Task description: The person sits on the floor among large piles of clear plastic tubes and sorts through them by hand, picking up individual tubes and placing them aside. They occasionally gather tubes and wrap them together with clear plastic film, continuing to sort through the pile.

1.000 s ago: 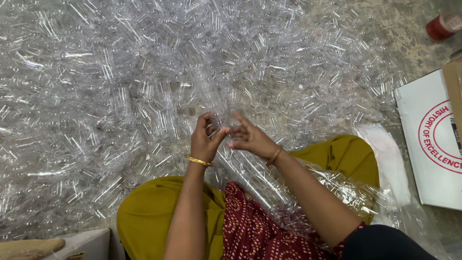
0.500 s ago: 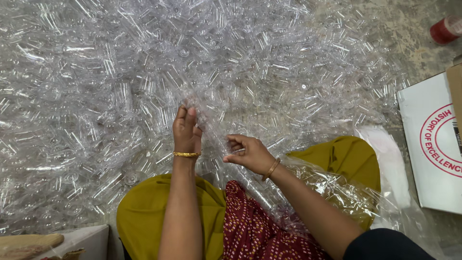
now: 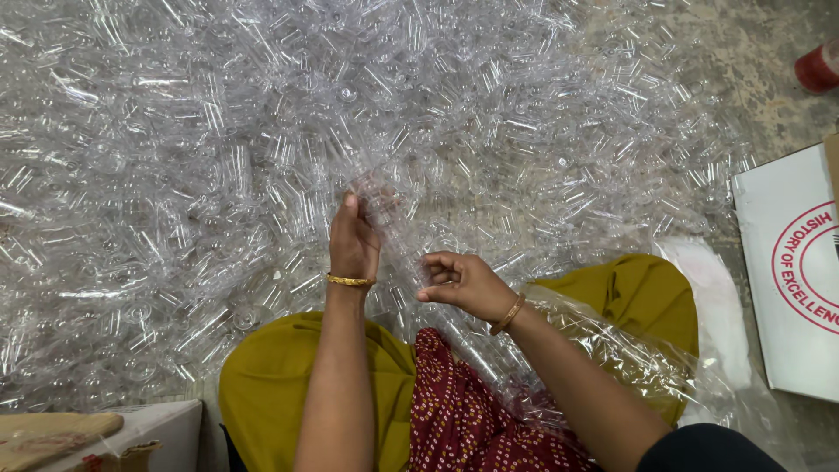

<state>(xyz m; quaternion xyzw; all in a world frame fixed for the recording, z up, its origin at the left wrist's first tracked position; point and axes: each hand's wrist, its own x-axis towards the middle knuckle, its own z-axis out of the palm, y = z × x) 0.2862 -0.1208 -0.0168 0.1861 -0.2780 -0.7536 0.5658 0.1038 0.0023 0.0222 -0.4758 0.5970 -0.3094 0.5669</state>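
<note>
A: A heap of clear tubes (image 3: 262, 131) covers the floor before a seated person; a white box (image 3: 791, 280) lies at right.

B: And the hands?

A: The left hand (image 3: 354, 240) reaches into the heap's near edge, fingers on a tube, grip hidden. The right hand (image 3: 463, 281) is curled narrow, contents unclear.

B: Handling?

A: Probably light, stiff, slippery plastic; best pinched mid-length.

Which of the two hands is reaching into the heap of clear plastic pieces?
The left hand: its fingers reach up into the clear plastic pieces, while the right hand stays curled nearer the lap.
</note>
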